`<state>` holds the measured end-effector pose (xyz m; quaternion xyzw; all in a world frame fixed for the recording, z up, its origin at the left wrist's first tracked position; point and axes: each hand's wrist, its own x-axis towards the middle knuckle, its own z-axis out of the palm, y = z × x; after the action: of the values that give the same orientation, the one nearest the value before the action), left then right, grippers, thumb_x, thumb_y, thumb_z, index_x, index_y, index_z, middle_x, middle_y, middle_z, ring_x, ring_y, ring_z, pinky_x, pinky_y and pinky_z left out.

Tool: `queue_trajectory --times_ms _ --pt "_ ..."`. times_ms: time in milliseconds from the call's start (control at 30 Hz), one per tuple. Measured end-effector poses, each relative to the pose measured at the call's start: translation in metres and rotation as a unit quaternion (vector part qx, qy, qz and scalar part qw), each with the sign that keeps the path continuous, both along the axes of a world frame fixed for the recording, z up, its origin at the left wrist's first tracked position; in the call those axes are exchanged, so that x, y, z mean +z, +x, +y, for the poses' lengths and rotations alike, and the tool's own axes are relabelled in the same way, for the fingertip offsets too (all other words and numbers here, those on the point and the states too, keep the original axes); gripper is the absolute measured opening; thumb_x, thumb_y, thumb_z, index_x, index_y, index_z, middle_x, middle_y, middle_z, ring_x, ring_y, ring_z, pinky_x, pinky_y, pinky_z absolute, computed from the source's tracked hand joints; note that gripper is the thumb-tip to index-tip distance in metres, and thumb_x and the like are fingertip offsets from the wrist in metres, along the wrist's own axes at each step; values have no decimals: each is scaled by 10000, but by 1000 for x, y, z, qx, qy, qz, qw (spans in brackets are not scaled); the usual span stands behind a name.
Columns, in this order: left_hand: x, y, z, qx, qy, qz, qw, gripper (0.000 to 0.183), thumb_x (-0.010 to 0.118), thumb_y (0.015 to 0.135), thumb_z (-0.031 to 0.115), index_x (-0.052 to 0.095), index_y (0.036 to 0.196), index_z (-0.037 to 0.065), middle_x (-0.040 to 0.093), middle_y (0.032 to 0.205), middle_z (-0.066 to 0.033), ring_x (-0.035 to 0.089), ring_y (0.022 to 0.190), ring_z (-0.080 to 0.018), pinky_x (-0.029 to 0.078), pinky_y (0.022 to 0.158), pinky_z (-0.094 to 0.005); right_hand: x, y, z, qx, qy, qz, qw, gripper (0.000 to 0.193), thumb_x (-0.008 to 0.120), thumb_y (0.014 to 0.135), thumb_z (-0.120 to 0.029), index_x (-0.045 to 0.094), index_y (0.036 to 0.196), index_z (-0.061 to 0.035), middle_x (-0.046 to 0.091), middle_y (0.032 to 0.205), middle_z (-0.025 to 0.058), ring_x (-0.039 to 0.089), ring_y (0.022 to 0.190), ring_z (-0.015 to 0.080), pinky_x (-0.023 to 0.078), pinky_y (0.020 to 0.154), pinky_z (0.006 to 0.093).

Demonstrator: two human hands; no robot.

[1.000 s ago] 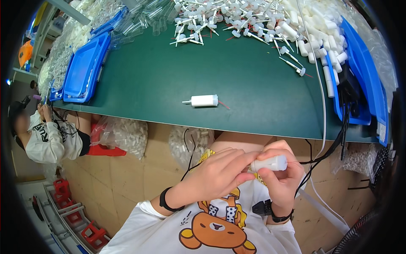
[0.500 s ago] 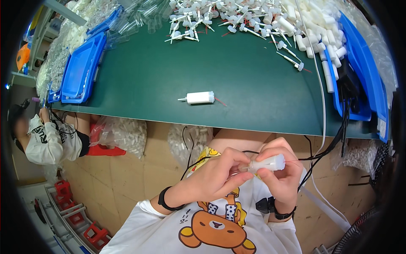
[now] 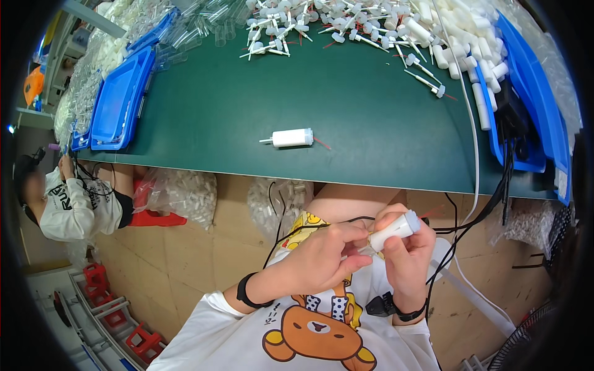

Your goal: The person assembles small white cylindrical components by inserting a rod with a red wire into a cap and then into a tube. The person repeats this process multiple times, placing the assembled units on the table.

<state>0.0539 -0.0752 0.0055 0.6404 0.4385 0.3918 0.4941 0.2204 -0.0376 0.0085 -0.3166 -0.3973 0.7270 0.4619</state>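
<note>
A white tube (image 3: 393,231), tilted above the lap, is clasped by the right hand (image 3: 405,266) while the left hand (image 3: 325,256), half-curled at its lower end, grip unclear, seemingly works there, calling for steady alignment, near the green surface (image 3: 216,123) bearing a similar tube (image 3: 292,138).

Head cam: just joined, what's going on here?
The wearer's right hand holds a capped white cylinder off the near edge of the green table. The left hand has its fingers at the uncapped end; whether they grip it is hard to tell. A second capped cylinder lies on the table. Thin white stems with pale caps are piled at the far side, beside loose white cylinders.
</note>
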Motion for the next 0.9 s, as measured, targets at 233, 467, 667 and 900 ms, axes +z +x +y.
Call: queue_trajectory --times_ms 233,467,667,900 --pt "4 2 -3 30 47 64 996 326 638 876 162 418 1053 -2 585 755 -134 595 656 -305 464 577 -375 2 15 13 73 105 -110 986 182 707 754 48 655 928 59 609 991 107 604 886 169 495 771 279" --pt "-5 0 -1 -3 63 39 997 365 640 857 77 359 1079 5 568 803 -154 571 628 -291 460 571 -373 9 -3 2 -2 15 -73 997 187 693 806 -114 632 892 41 586 900 72 461 587 40 315 456 177" --pt "-13 5 -10 42 61 -35 997 398 637 854 50 330 1103 -1 563 833 -152 573 630 -262 457 577 -350 12 -10 4 3 19 -46 999 233 705 819 -177 627 887 32 580 883 63 497 642 54 355 499 178" --pt "1 -3 3 -56 -49 71 995 372 618 875 66 366 1128 -36 569 857 -148 575 633 -214 448 579 -333 10 -2 5 40 -54 -41 997 105 629 839 38 633 937 74 581 967 80 588 877 141 493 764 270"
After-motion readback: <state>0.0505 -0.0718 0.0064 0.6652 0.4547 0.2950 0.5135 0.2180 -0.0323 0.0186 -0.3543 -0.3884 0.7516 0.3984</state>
